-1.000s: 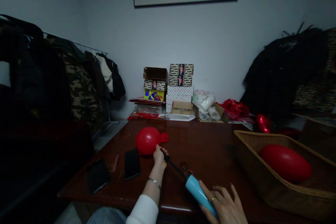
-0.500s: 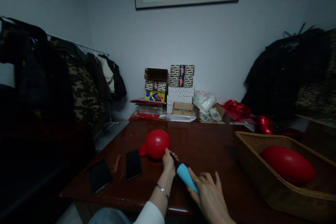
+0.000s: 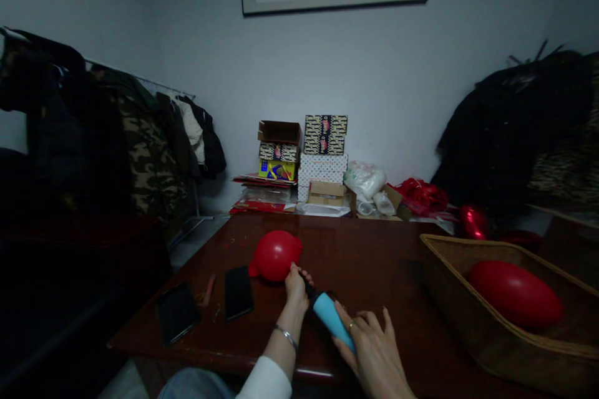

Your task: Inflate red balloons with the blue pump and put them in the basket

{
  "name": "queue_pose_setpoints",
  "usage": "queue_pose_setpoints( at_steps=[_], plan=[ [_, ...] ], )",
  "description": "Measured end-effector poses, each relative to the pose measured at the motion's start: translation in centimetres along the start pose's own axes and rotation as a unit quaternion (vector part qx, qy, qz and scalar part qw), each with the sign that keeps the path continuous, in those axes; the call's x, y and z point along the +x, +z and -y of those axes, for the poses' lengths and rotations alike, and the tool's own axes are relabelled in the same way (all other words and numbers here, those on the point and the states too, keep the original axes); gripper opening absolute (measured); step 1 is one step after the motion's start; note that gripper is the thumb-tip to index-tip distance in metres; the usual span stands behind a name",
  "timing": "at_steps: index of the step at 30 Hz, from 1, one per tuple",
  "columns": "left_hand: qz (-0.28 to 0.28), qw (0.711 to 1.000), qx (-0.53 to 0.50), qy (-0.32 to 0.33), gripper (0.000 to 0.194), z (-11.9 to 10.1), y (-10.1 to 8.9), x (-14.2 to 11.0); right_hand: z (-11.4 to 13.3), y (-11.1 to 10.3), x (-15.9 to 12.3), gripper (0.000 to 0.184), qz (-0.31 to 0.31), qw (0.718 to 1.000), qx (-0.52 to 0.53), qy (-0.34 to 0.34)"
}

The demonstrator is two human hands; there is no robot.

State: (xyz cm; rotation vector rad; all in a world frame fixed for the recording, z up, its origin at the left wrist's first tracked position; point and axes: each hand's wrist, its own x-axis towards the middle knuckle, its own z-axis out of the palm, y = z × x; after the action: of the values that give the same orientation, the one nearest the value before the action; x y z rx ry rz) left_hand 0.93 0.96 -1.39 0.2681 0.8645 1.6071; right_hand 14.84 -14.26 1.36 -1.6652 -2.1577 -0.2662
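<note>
A small red balloon [image 3: 275,254], partly inflated, sits on the dark wooden table [image 3: 365,265]. My left hand [image 3: 296,283] is closed around the balloon's neck where it meets the black nozzle of a light blue hand pump [image 3: 330,318]. My right hand [image 3: 372,352] grips the rear end of the pump, its fingers partly spread along the barrel. The pump is pushed in, so no rod shows.
Two dark phones [image 3: 238,292] [image 3: 176,312] and a pink strip [image 3: 208,289] lie left of my hands. A wicker basket [image 3: 449,305] at right holds a large red balloon [image 3: 515,293]. Boxes [image 3: 322,156] and red bags [image 3: 418,195] line the far edge. Coats hang on both sides.
My right hand has pushed the pump barrel forward, closing the rod that showed a second ago. The balloon has shifted, its floppy tip now at the left. The left hand kept its grip.
</note>
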Motion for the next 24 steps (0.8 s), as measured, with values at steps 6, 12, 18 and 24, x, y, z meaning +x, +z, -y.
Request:
queue_pose_setpoints(
  at_steps=[6,12,18,24],
  plan=[
    [-0.002,1.0,-0.009,0.011,0.03,-1.4,-0.3,0.8,-2.6,1.3,-2.5,0.054,-0.052,0.998,-0.007,-0.046],
    [-0.008,1.0,-0.011,0.015,0.028,-2.4,-0.3,1.5,-4.9,1.0,-4.5,0.067,-0.1,0.99,-0.034,-0.097],
    [-0.004,1.0,-0.012,0.018,0.03,-2.0,-0.2,1.3,-5.6,1.2,-4.9,0.061,-0.11,0.989,-0.047,-0.09],
    [0.012,1.0,-0.009,0.016,0.033,-1.3,0.0,0.4,-3.2,0.4,-3.2,0.049,-0.031,0.999,0.007,-0.023]
  ],
)
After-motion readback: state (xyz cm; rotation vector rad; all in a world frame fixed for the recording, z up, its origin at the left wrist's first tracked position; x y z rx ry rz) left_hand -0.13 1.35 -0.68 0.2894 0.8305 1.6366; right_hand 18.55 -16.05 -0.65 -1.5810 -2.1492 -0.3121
